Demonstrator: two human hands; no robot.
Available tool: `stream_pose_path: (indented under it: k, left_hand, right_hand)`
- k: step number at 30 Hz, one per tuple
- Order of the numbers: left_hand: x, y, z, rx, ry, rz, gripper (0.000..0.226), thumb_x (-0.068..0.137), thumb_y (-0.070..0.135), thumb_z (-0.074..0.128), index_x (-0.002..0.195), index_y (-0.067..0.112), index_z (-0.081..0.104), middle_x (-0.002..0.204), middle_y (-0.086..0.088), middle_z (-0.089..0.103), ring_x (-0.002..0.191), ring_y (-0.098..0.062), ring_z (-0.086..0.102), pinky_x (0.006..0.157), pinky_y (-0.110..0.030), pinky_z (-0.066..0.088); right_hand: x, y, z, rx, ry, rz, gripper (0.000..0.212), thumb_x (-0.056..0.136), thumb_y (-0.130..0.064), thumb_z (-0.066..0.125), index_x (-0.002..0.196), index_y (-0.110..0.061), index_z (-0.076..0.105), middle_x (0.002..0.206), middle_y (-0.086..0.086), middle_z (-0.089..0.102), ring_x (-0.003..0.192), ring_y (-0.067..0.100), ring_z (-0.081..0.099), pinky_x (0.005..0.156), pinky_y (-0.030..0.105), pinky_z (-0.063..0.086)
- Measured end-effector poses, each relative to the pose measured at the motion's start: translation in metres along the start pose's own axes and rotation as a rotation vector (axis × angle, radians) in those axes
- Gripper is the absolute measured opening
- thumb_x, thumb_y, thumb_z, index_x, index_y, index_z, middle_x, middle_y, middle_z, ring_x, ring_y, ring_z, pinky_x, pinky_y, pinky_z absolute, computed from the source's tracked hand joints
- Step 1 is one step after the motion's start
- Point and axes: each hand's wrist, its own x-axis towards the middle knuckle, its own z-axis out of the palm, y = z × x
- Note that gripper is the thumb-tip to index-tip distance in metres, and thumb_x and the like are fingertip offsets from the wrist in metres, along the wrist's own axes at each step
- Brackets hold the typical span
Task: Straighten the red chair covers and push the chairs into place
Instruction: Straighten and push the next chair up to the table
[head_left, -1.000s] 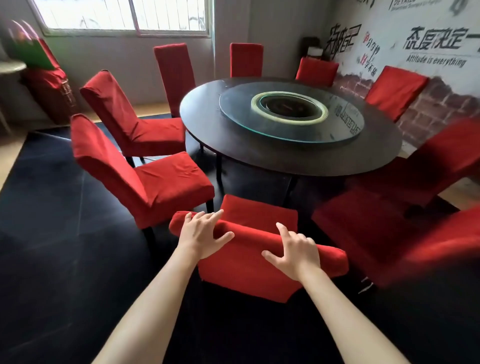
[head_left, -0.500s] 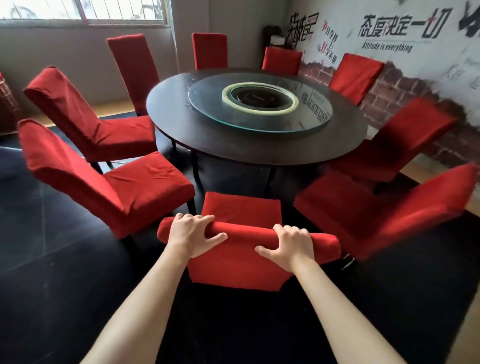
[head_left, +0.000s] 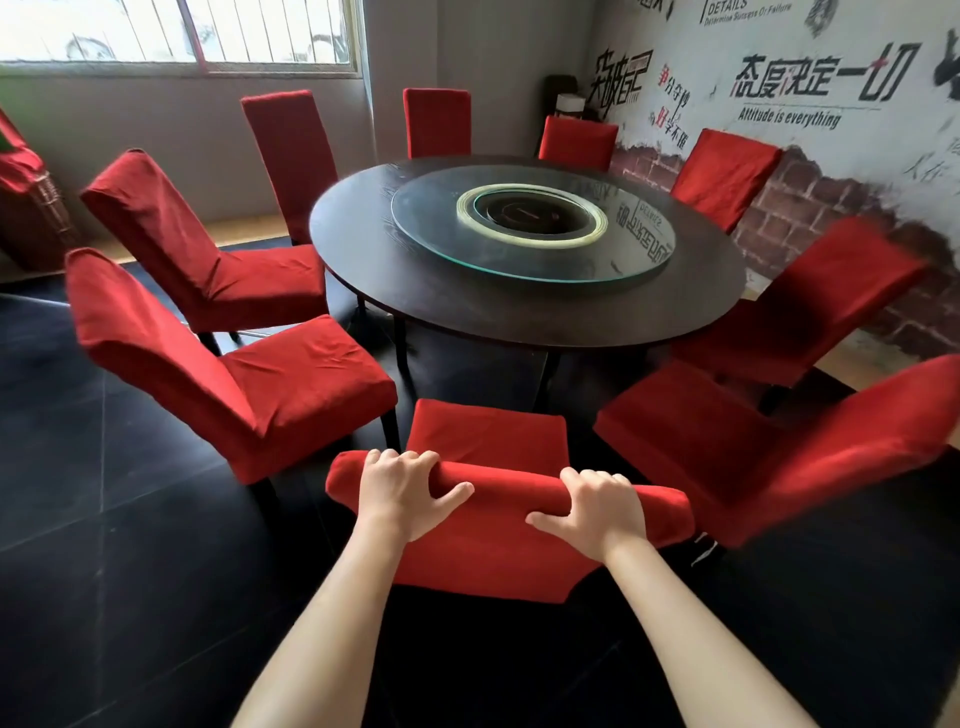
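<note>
Directly below me stands a chair in a red cover (head_left: 488, 441), its seat pointing at the round dark table (head_left: 467, 306). My left hand (head_left: 402, 491) grips the top of its backrest near the left end, fingers curled over the far side. My right hand (head_left: 597, 506) grips the same top edge toward the right end. Several more red-covered chairs ring the table; the nearest left one (head_left: 291, 384) and the nearest right one (head_left: 727, 441) stand apart from the table edge.
A glass turntable (head_left: 535, 260) lies on the table. The floor is dark tile. A brick-patterned wall with lettering runs along the right, close behind the right-hand chairs. A window and a red-draped stand (head_left: 21, 208) are at the far left.
Both hands went from resting on the backrest with spread fingers to curling over its top edge. The chair now sits closer to the table and my view has shifted.
</note>
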Motion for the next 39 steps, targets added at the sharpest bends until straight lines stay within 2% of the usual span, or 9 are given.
stream_pose_path:
  k: [5,11,21,25,28,35,39]
  left_hand:
    - [-0.008,-0.007,0.002,-0.024,0.030,-0.004,0.086,0.067,0.087,0.013,0.115,0.034,0.062,0.107,0.007,0.067,0.102,-0.019,0.057,0.097,-0.035,0.033]
    - [-0.007,-0.014,0.002,-0.023,0.060,0.046,0.085,0.068,0.085,0.012,0.117,0.036,0.061,0.105,0.008,0.067,0.101,-0.019,0.057,0.095,-0.034,0.034]
    - [-0.007,-0.007,0.000,-0.057,0.069,0.020,0.086,0.067,0.085,0.015,0.114,0.032,0.064,0.103,0.005,0.069,0.099,-0.022,0.060,0.095,-0.036,0.035]
    - [-0.008,-0.004,-0.001,-0.055,0.065,0.008,0.087,0.066,0.085,0.013,0.114,0.033,0.064,0.105,0.005,0.069,0.099,-0.021,0.059,0.096,-0.034,0.035]
    - [-0.009,-0.003,-0.003,-0.046,0.050,-0.005,0.089,0.065,0.086,0.011,0.115,0.033,0.063,0.107,0.006,0.068,0.101,-0.019,0.059,0.098,-0.033,0.034]
    - [-0.013,0.003,-0.004,-0.076,0.019,-0.024,0.079,0.070,0.083,0.028,0.118,0.032,0.064,0.109,0.005,0.069,0.102,-0.019,0.059,0.099,-0.031,0.033]
    - [-0.016,0.007,-0.004,-0.058,0.003,-0.035,0.079,0.070,0.084,0.025,0.117,0.034,0.063,0.109,0.008,0.068,0.101,-0.017,0.058,0.099,-0.030,0.033]
  right_hand:
    - [-0.007,-0.010,0.000,0.005,0.010,-0.003,0.084,0.066,-0.090,0.020,0.091,-0.017,0.056,0.081,-0.002,0.063,0.075,0.018,0.060,0.067,0.031,0.034]
    - [-0.014,-0.018,-0.002,0.045,0.003,0.042,0.081,0.068,-0.090,0.027,0.088,-0.017,0.055,0.082,-0.002,0.064,0.077,0.019,0.061,0.075,0.033,0.041]
    - [-0.015,-0.011,-0.003,0.090,0.073,0.024,0.080,0.067,-0.089,0.027,0.082,-0.015,0.055,0.075,-0.002,0.063,0.070,0.020,0.061,0.068,0.031,0.040]
    - [-0.016,-0.009,-0.005,0.125,0.096,-0.009,0.074,0.070,-0.085,0.042,0.074,-0.013,0.057,0.067,0.001,0.062,0.062,0.021,0.061,0.064,0.032,0.044]
    - [-0.017,-0.009,-0.007,0.130,0.087,-0.012,0.075,0.070,-0.086,0.039,0.074,-0.013,0.055,0.068,0.000,0.062,0.063,0.020,0.061,0.065,0.032,0.045]
    - [-0.019,0.000,-0.006,0.146,0.082,-0.023,0.077,0.070,-0.087,0.033,0.072,-0.014,0.054,0.066,-0.001,0.061,0.061,0.019,0.060,0.065,0.032,0.046]
    - [-0.019,0.005,-0.005,0.137,0.080,-0.030,0.072,0.070,-0.084,0.042,0.070,-0.013,0.054,0.063,0.000,0.061,0.058,0.020,0.059,0.063,0.032,0.045]
